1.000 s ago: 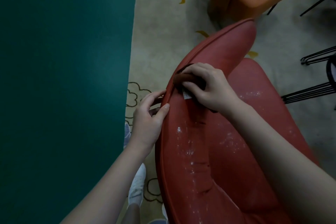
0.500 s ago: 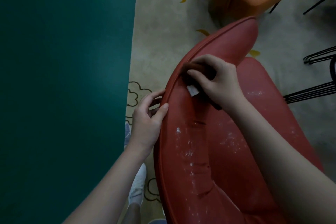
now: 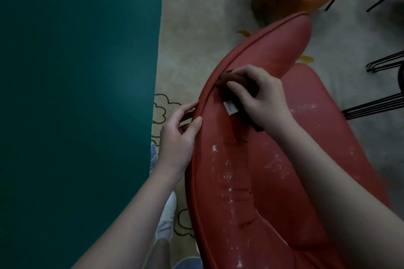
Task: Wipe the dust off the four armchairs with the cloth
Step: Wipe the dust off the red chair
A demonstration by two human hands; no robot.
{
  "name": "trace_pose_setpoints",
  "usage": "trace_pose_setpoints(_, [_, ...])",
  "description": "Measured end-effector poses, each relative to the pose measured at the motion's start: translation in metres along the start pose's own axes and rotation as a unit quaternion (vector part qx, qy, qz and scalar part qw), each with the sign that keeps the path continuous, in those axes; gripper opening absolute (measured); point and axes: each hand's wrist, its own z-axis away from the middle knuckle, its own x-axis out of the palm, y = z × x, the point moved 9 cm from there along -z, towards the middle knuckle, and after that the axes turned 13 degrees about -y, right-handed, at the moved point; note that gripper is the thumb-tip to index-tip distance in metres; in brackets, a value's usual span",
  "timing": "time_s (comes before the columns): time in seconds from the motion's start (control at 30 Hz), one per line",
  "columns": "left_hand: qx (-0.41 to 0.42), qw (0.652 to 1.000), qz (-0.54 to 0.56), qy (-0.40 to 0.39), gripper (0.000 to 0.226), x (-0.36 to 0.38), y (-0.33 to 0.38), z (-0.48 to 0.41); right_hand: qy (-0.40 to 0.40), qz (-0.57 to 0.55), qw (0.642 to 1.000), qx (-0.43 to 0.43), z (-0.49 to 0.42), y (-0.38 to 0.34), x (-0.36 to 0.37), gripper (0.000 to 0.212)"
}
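Gripping the bunched cloth against the top rim of the red armchair, the right hand has edged it slightly farther along, while the left hand keeps pinching the rim nearer, leaving white dust lower on the backrest unwiped

Bare left hand, bare right hand, bare forearms, white sneaker on one foot

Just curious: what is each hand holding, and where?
Right hand clutches the cloth, bunched under its fingers; left hand grips the armchair by its back rim.
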Motion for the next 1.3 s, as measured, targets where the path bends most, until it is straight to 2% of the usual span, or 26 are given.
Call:
trace_pose_setpoints(0.07, [0.000,1.000,-0.004,-0.005,0.030,0.001,-0.001,0.000,0.003,0.002,1.000,0.016,0.007,0.000,0.009,0.018])
trace_pose_setpoints(0.23, [0.018,0.998,-0.056,-0.003,0.033,0.000,0.005,0.002,-0.078,-0.011,0.996,-0.052,0.031,-0.030,0.030,0.024])
trace_pose_setpoints(0.37, [0.012,0.998,-0.064,0.004,0.038,0.001,0.005,0.014,0.016,-0.041,0.999,0.029,0.027,-0.004,0.007,0.017])
trace_pose_setpoints(0.43, [0.009,0.998,-0.062,0.007,0.039,0.001,0.002,0.022,0.024,-0.025,0.999,0.036,0.030,-0.006,0.012,0.016])
trace_pose_setpoints(0.63, [0.012,0.996,-0.081,0.024,0.036,-0.004,-0.001,0.036,-0.096,-0.036,0.992,-0.071,0.068,-0.040,0.038,0.022])
trace_pose_setpoints(0.7, [0.009,0.997,-0.076,0.028,0.034,-0.004,0.000,0.039,-0.059,-0.046,0.996,-0.050,0.066,-0.028,0.027,0.020])
trace_pose_setpoints(0.77, [0.003,0.997,-0.070,0.032,0.035,-0.003,-0.002,0.041,0.013,-0.056,0.998,0.005,0.063,-0.011,0.017,0.017])
trace_pose_setpoints(0.83, [0.004,0.996,-0.082,0.042,0.036,-0.003,-0.002,0.042,0.043,-0.056,0.997,0.029,0.068,-0.010,0.021,0.016])
trace_pose_setpoints(1.03, [0.021,0.988,-0.130,0.082,0.033,-0.001,0.002,0.046,-0.055,-0.074,0.995,-0.046,0.096,-0.035,0.038,0.020])
trace_pose_setpoints(1.17, [0.021,0.983,-0.146,0.106,0.028,0.002,0.006,0.051,0.056,-0.112,0.991,0.042,0.095,0.001,0.016,0.017])
trace_pose_setpoints(1.3, [0.019,0.979,-0.162,0.123,0.029,0.006,0.006,0.053,0.043,-0.132,0.990,0.040,0.111,-0.002,0.034,0.017])
